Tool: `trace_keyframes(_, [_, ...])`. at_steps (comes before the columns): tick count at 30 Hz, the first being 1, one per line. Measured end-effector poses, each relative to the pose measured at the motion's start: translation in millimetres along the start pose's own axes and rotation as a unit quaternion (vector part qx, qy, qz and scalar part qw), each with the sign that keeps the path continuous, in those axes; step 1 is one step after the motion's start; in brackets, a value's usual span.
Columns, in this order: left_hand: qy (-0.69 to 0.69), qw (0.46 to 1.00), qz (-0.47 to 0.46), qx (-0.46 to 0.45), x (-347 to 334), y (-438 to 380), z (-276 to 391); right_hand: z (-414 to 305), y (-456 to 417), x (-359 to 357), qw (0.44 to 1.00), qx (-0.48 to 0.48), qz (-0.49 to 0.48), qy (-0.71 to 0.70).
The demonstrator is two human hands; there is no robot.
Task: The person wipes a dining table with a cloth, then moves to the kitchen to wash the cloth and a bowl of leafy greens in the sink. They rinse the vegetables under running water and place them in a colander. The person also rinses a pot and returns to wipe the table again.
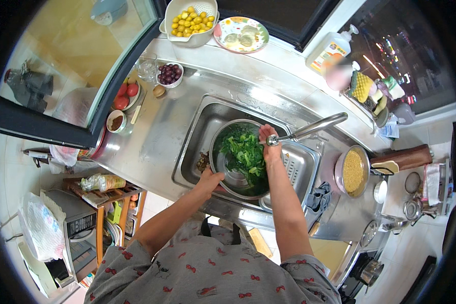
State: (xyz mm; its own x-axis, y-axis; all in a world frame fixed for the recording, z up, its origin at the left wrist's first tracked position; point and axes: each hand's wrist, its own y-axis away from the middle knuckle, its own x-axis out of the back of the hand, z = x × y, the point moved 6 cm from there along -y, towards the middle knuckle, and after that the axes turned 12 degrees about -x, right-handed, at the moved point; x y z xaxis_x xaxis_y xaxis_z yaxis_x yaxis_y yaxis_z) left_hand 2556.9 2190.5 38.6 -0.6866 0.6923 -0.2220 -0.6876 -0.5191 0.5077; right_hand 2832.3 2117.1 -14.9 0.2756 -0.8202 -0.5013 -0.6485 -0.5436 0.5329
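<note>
A round stainless steel basin (240, 192) sits in the sink (197, 131), holding chopped leafy greens (245, 152) in water. With fingers under its lower left side and the thumb on the rim, my left hand (211, 179) holds the basin. My right hand (269, 141) is at the basin's right edge beneath the outlet of the chrome faucet (307, 127). Its palm faces up and nothing shows in it; the faucet head hides part of the fingers. Small brown scraps (203, 161) lie on the sink floor left of the basin.
A perforated drain tray (292, 167) lies on the sink's right side. Grey cloth (319, 197) and a pot of yellow grain (352, 173) are to the right. Red grapes (170, 74) and tomatoes (127, 95) stand at left, under an open window frame (95, 129).
</note>
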Motion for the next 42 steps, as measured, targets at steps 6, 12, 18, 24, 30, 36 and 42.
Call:
trace_keyframes(6, [0.053, 0.997, 0.046, 0.022, -3.6, 3.0, 13.2, 1.9, 13.4, -18.9, 0.982, 0.010, -0.060, 0.181])
trace_keyframes(12, [0.062, 0.997, 0.030, 0.022, -4.6, -6.9, 2.6, -21.4, 39.1, 37.6, 0.921, 0.077, 0.024, 0.380])
trace_keyframes(18, [0.048, 0.998, 0.000, 0.035, -15.2, -8.5, 2.2, -37.1, 69.7, 72.5, 0.945, 0.041, 0.054, 0.319])
trace_keyframes(24, [0.072, 0.997, -0.002, 0.018, -19.5, -5.0, 6.2, -73.6, 62.8, 119.6, 0.951, 0.055, 0.180, 0.247])
trace_keyframes(30, [0.052, 0.998, -0.005, 0.026, -19.7, -4.9, 4.9, -130.2, 45.4, 172.8, 0.914, 0.128, 0.328, 0.202])
trace_keyframes(36, [0.040, 0.999, 0.003, 0.015, -23.4, -2.8, 11.8, -174.7, 45.7, 159.1, 0.688, 0.285, 0.331, 0.580])
trace_keyframes(42, [0.049, 0.999, 0.005, 0.020, -22.6, 0.3, 13.5, -168.7, 76.2, 126.4, 0.608, 0.181, 0.331, 0.699])
